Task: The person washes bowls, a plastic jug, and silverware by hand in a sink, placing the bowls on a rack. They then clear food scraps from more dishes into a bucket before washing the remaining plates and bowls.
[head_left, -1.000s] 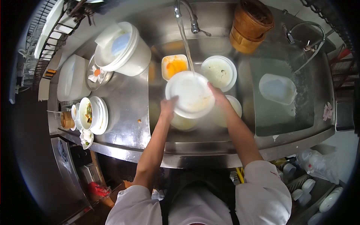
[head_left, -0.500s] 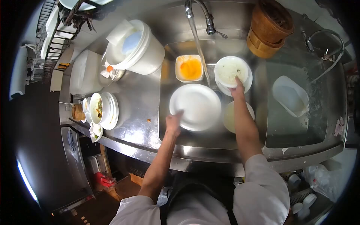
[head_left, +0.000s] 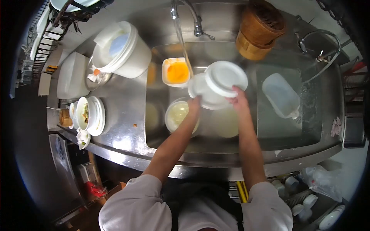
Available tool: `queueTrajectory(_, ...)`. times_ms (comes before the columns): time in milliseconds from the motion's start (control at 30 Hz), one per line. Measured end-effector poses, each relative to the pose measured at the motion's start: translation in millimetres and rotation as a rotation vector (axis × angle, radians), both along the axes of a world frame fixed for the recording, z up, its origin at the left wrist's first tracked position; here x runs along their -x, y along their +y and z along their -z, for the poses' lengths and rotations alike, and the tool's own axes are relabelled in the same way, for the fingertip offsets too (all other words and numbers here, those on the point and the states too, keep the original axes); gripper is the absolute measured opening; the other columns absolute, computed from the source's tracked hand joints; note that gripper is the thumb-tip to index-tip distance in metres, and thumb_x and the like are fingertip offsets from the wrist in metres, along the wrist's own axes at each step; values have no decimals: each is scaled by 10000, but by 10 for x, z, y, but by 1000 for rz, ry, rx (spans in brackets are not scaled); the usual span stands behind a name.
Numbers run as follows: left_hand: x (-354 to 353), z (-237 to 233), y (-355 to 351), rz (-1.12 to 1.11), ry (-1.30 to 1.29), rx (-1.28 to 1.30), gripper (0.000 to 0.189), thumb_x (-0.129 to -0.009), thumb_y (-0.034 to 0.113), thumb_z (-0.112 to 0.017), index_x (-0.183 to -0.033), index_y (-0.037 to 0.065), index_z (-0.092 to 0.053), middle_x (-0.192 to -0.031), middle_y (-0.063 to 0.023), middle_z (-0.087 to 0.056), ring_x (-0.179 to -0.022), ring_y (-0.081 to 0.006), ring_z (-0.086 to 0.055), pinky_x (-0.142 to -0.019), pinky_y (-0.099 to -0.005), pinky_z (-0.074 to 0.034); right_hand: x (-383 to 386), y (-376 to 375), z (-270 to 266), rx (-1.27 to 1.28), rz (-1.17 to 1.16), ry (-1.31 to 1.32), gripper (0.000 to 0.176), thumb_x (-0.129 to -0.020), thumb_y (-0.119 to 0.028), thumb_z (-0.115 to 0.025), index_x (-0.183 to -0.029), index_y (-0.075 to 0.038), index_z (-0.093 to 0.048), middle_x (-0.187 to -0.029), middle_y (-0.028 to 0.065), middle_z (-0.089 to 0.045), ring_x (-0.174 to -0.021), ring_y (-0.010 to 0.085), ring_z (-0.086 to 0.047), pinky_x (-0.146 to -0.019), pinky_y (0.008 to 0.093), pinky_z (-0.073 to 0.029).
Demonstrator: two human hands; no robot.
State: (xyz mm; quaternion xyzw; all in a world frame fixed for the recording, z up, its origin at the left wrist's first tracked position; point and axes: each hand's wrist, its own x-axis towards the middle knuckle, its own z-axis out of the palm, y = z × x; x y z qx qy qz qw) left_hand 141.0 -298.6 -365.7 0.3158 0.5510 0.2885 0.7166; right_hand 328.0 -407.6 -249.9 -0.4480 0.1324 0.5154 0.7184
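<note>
Over the left basin (head_left: pixel 216 144) of the steel sink, my left hand (head_left: pixel 194 106) grips the near left edge of a white plate (head_left: pixel 200 90). My right hand (head_left: pixel 239 99) is closed on the near rim of a second white round dish (head_left: pixel 226 77), which overlaps the first plate's right side. Its smooth, ringed face points up. Below my left hand a bowl (head_left: pixel 177 116) of cloudy liquid stands in the basin, partly hidden by my wrist. A square white bowl (head_left: pixel 177 72) with orange residue lies beyond, beside the water stream (head_left: pixel 184 54) running from the faucet (head_left: pixel 174 13).
Wooden steamers (head_left: pixel 258 30) stand behind the basins at the right. A translucent white container (head_left: pixel 280 94) sits in the water-filled right basin. On the left counter are a white bucket (head_left: pixel 131 54) and stacked dirty dishes (head_left: pixel 94 115). A second faucet (head_left: pixel 302 44) is at the far right.
My left hand has carried the plate rightward beside the other dish, uncovering the bowl of cloudy liquid. The right-hand dish, showing food bits before, now shows a smooth ringed face. The view has shifted right.
</note>
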Motion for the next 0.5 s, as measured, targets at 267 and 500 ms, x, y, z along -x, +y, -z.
queueTrajectory(267, -365, -32, 533, 586, -362, 301, 358, -920, 108, -458, -1266, 21, -443, -1155, -139, -581, -1022, -197, -598, -811, -385, -535, 189, -295, 126, 150, -31, -49, 451, -790, -77, -605, -1196, 24, -435, -1107, 185, -558, -975, 349, -600, -780, 513, -537)
queueTrajectory(500, 770, -876, 414, 601, -280, 108, 377, -892, 24, -333, -1250, 39, -451, -1139, -120, -590, -1021, -204, -584, -846, -358, -489, 148, -83, 975, 10, 97, -30, 506, -753, -100, -653, -1218, -52, -460, -1171, 126, -535, -1043, 325, -560, -765, 536, -528)
